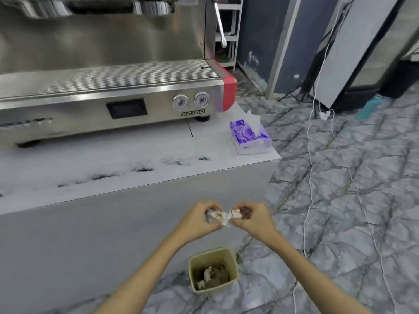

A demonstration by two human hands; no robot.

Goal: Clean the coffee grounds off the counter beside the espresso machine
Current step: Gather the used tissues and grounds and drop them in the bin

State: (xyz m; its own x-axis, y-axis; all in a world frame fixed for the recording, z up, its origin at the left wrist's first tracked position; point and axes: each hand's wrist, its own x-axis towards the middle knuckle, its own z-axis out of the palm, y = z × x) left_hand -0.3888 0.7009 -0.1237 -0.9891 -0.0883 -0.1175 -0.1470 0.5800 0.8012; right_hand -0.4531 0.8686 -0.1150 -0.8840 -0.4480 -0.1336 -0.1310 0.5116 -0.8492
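Coffee grounds lie as a broken row of dark smudged patches along the front strip of the white tabletop, running from its left edge toward the right and stopping short of the tissue box. A crumpled white tissue, stained brown in places, is held in front of the tabletop's front panel and above a bin. The left hand and right hand each grip one end of it, fingers curled round the paper. The beige bin stands on the floor, holding brown waste and scraps of white paper. The steel espresso machine with a red corner trim and two round gauges occupies the rear of the tabletop. The tissue box, purple and clear with a sheet standing up, sits near the right corner, just beside the machine's red end. A white cable trails over the grey marbled floor. Dark panels stand behind.
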